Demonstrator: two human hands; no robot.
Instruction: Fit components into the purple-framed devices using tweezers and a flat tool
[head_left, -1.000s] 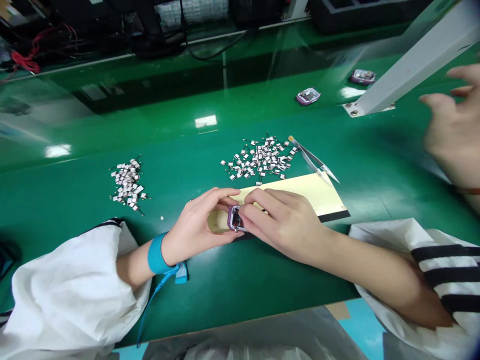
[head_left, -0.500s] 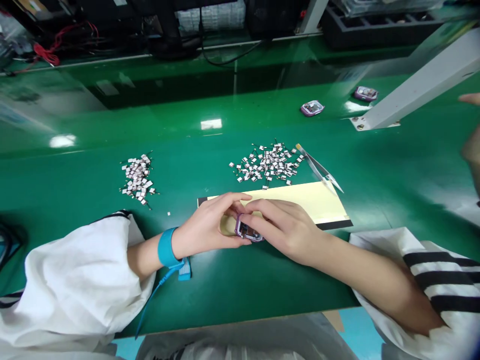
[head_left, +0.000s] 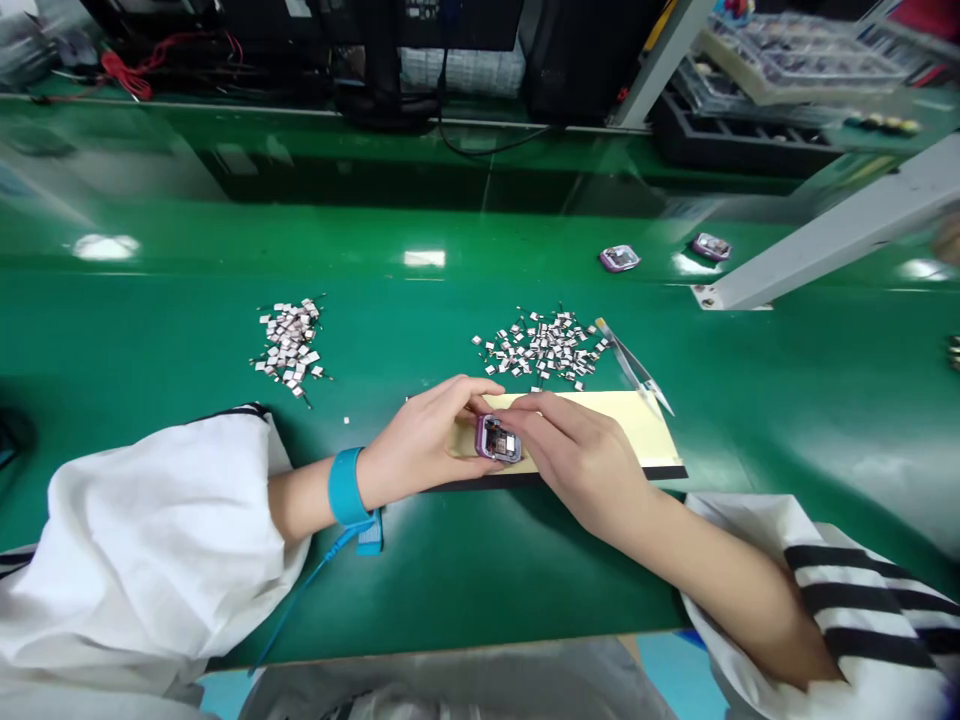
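Between the thumb and fingers of my left hand (head_left: pixel 420 435) sits a small purple watch case (head_left: pixel 498 440), its open side up, with circuit parts and a pale square piece showing inside. My right hand (head_left: pixel 577 450) is closed, its fingertips bunched against the upper right edge of the case. Whether a small part is also between those fingertips is hidden. Both hands are above a pale yellow sheet (head_left: pixel 637 425) with a dark edge strip. Tweezers (head_left: pixel 636 368) lie at the sheet's far right, beside a pile of small silvery parts with short leads (head_left: pixel 551 345).
A second pile of small parts (head_left: pixel 291 345) lies at the left. Two more purple cases (head_left: pixel 619 259) rest near a white metal post (head_left: pixel 825 235). A blue wrist strap (head_left: pixel 346 487) with a cord is on my left wrist. Trays (head_left: pixel 795 65) are stacked at the back right.
The camera view has shifted, showing more of the back shelf. My right fingers have drawn back from over the case toward its edge, so more of its inside shows.
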